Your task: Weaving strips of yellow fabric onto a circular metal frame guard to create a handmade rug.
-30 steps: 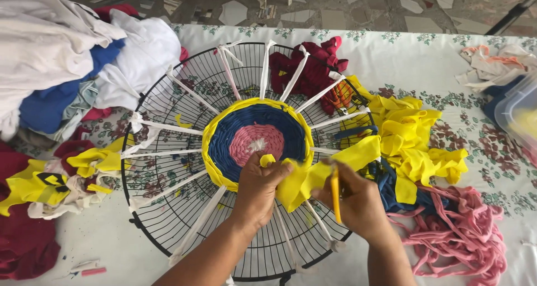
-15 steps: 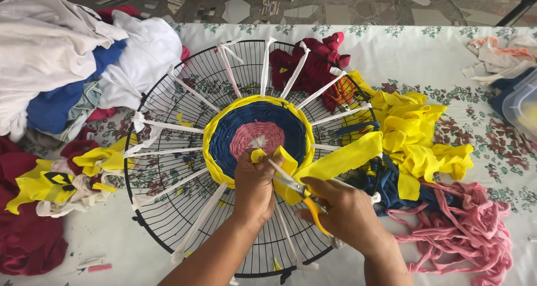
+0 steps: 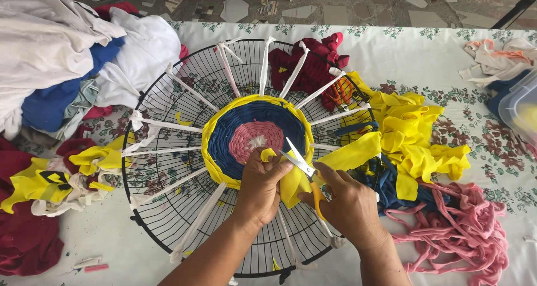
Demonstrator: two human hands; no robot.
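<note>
Left hand [image 3: 262,186] pinching a yellow cloth strip [image 3: 347,158] just under the fingertips, above a black wire fan guard [image 3: 168,208]. Right hand [image 3: 345,205] gripping scissors [image 3: 302,166], blades open and pointing past the left fingers toward a round woven mat [image 3: 254,135] of yellow, blue and pink. Pink cord pile [image 3: 458,230] lying well right of the right knuckles.

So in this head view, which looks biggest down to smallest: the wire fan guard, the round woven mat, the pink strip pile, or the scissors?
1. Fan guard, by far the widest.
2. and 3. Woven mat and pink strip pile look about alike; I won't rank them.
4. Scissors, in the right hand, partly hidden, clearly smallest.
</note>
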